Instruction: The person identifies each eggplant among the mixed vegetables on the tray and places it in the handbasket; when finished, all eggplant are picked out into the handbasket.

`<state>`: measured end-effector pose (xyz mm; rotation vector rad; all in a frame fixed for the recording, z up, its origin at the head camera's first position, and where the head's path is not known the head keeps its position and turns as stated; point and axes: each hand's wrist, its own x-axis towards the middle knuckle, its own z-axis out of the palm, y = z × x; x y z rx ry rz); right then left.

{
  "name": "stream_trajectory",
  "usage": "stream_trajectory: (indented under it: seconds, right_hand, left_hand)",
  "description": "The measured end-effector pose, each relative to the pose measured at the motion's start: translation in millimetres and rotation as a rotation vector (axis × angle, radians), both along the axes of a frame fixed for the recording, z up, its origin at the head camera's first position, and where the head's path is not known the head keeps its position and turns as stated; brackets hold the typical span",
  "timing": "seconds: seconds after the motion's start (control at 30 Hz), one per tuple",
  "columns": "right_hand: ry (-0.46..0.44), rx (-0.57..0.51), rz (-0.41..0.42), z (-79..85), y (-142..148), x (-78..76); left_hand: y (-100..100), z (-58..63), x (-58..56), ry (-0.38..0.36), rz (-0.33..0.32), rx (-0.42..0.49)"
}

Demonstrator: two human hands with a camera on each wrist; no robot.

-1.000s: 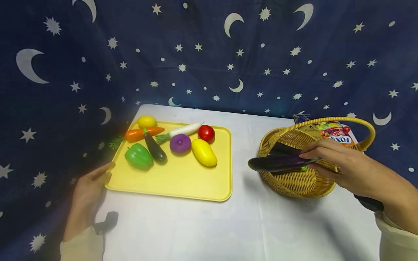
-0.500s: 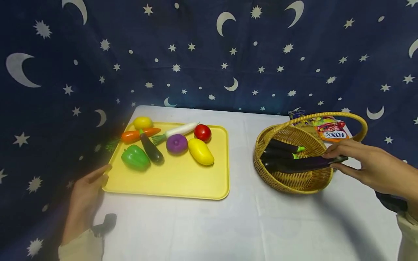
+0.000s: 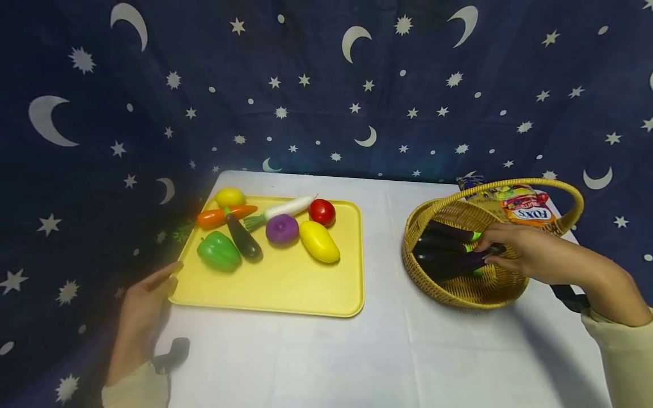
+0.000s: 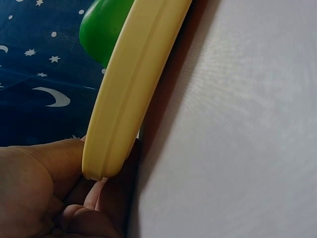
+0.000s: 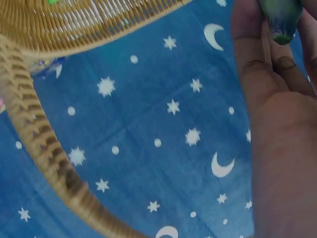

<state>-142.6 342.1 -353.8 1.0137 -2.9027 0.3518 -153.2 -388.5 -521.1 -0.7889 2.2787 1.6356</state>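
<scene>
In the head view my right hand point(image 3: 535, 249) pinches a long dark purple eggplant point(image 3: 454, 266) by its stem end. The fruit lies inside the yellow wicker basket point(image 3: 433, 290), beside several other dark eggplants point(image 3: 446, 229) with bright green caps. From the right wrist, the greenish stem tip point(image 5: 282, 22) shows between thumb and fingers. At the far left my left hand point(image 3: 145, 303) grips the front left corner of a yellow tray point(image 3: 285, 289). Seen from the left wrist, the thumb lies on one side of the tray's edge point(image 4: 124, 89), with fingers on the other.
On the tray lie a green pepper point(image 3: 219, 250), a small eggplant point(image 3: 242, 235), a carrot point(image 3: 224, 216), a lemon point(image 3: 230, 197), a white radish point(image 3: 291, 208), a round purple vegetable point(image 3: 282, 229), a tomato point(image 3: 322, 212) and a mango point(image 3: 319, 241). The basket's tall handle point(image 3: 510, 184) arches before snack packets point(image 3: 530, 212).
My right hand first draws right, bringing the eggplant over the basket, then moves back left and lowers it among the other eggplants. The left hand keeps its grip on the tray corner.
</scene>
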Motion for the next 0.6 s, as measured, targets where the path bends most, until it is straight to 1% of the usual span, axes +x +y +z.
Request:
stream_trajectory:
  seconds: [0.03,0.1,0.2,0.27,0.37,0.4,0.47,0.6]
  right_hand:
    - [-0.015,0.01,-0.014,-1.0,-0.7,0.0]
    - [-0.069,0.033,-0.046,-2.1,-1.6,-0.3]
    - [-0.199,0.073,-0.108,-2.6,-1.2,-2.0]
    - [-0.304,0.107,-0.15,-5.2,-0.6,-5.4]
    - [-0.411,0.142,-0.169,-14.8,1.8,-13.8]
    - [-0.438,0.148,-0.169,-18.9,2.4,-16.9]
    - [-0.469,0.165,-0.157,-26.8,3.9,-22.9]
    - [-0.498,0.212,-0.146,-35.9,3.3,-32.7]
  left_hand:
    - [0.9,0.7,-0.2,-0.009,-0.007,-0.015]
    - [2.4,2.3,-0.2,-0.015,-0.01,-0.018]
    - [3.1,4.4,0.8,-0.012,-0.004,-0.01]
    - [3.0,4.7,1.9,-0.002,-0.003,-0.012]
    - [1.8,2.9,1.1,0.004,-0.006,-0.014]
    - [1.8,2.0,0.6,0.0,-0.009,-0.032]
    - [2.1,-0.5,-0.6,-0.011,-0.009,-0.035]
    - [2.3,-0.3,-2.4,-0.017,-0.002,-0.009]
